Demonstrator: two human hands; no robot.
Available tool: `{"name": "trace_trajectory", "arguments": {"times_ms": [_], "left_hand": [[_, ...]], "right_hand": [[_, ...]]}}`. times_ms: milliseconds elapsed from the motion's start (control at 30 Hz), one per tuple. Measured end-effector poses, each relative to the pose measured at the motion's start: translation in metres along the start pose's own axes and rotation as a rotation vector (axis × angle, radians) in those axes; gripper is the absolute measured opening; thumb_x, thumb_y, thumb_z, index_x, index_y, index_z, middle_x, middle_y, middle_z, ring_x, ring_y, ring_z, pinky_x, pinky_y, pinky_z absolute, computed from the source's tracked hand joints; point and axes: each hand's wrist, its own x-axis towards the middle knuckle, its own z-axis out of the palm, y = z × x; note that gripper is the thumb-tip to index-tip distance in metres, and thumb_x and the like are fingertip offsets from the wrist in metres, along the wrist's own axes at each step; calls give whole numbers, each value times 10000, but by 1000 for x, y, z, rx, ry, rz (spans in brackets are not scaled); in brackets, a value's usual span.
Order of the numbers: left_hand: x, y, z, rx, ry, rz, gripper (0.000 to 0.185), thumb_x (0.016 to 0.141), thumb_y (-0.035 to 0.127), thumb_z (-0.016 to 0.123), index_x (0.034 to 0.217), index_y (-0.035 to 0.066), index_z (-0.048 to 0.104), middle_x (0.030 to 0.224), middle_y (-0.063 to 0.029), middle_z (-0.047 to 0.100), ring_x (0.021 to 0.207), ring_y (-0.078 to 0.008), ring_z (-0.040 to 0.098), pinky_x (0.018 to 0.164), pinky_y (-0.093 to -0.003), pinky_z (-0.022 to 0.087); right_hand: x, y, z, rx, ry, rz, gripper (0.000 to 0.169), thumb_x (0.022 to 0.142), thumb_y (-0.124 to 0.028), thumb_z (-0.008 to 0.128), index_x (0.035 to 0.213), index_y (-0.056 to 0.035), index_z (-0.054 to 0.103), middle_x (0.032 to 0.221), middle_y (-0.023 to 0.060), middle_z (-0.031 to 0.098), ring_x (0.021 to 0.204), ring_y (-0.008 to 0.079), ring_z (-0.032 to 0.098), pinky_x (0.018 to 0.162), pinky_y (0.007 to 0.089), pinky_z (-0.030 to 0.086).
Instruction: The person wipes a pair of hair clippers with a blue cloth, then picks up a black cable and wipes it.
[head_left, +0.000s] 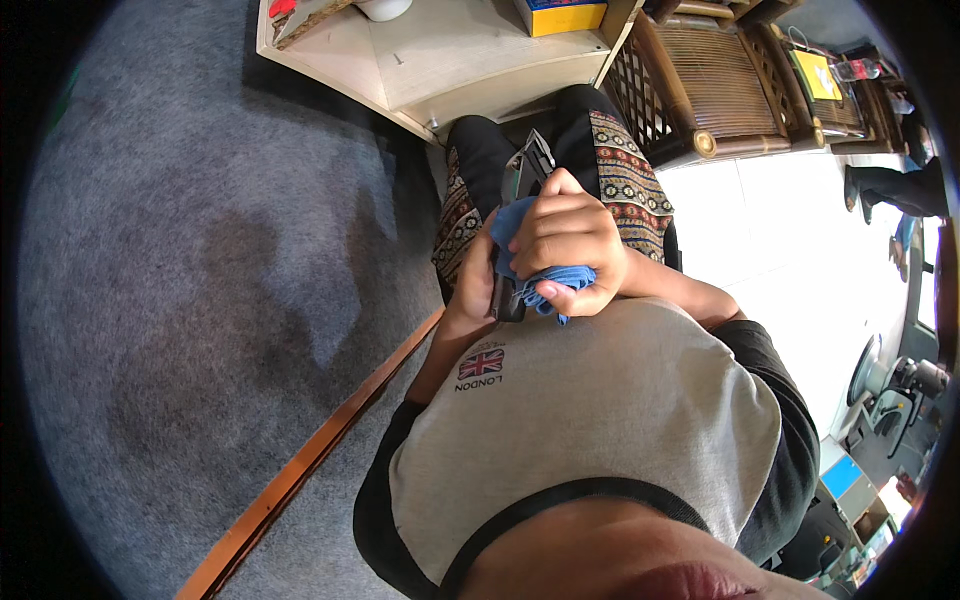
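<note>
My left hand (474, 277) grips the dark body of a black and silver hand-held tool (529, 161), possibly a large stapler. Its metal end points away from me, above my knees, and its dark rear end (508, 304) is near my shirt. My right hand (574, 244) is closed around a bunched blue cloth (561, 281) and lies over the tool. Part of the cloth lies against the tool between my hands. My fingers and the cloth hide the tool's middle, so its exact kind cannot be told.
A light wooden cabinet (480, 75) stands beyond my knees, holding a yellow and blue box (568, 19). Bamboo chairs (731, 82) are at the upper right. Grey carpet (187, 247) with an orange-brown strip (322, 450) lies left. Another person's dark-clad legs (900, 191) show far right.
</note>
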Motion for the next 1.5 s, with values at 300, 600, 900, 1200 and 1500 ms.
{"name": "trace_trajectory", "arguments": {"times_ms": [300, 600, 900, 1200, 1500], "left_hand": [[0, 2, -1, 144, 47, 5, 433, 929, 375, 251, 1093, 44, 477, 1060, -41, 511, 1026, -113, 492, 898, -298, 396], [1, 5, 12, 48, 53, 8, 445, 940, 368, 241, 1114, 36, 482, 1037, -45, 526, 980, -114, 521, 870, -293, 424], [-3, -4, -14, 80, -6, 24, 435, 946, 356, 225, 1106, 46, 485, 1028, -40, 526, 983, -119, 518, 882, -297, 418], [5, 7, 9, -19, -41, -2, 422, 951, 351, 233, 1100, 50, 488, 1044, -21, 521, 970, -93, 506, 872, -270, 401], [7, 10, 12, -56, -43, -2, 415, 957, 347, 236, 1104, 49, 483, 1036, -16, 518, 963, -85, 506, 864, -262, 402]], "right_hand": [[1, 0, 1, -9, 8, -3, 172, 677, -234, 576, 648, -70, 616, 638, 42, 603, 609, 174, 578, 660, 304, 320], [1, -3, 0, 11, -9, 16, 124, 657, -206, 614, 657, -82, 610, 635, 33, 585, 605, 178, 547, 661, 304, 318], [0, -3, 4, -32, 11, 20, 217, 688, -259, 545, 642, -62, 622, 624, 35, 609, 606, 166, 589, 680, 304, 323], [1, -1, 0, -2, 10, 13, 119, 662, -198, 618, 664, -79, 612, 636, 45, 588, 601, 185, 558, 659, 303, 323], [0, 1, -1, 14, 15, 26, 119, 650, -197, 617, 662, -78, 609, 635, 41, 588, 604, 186, 559, 659, 306, 320]]}}
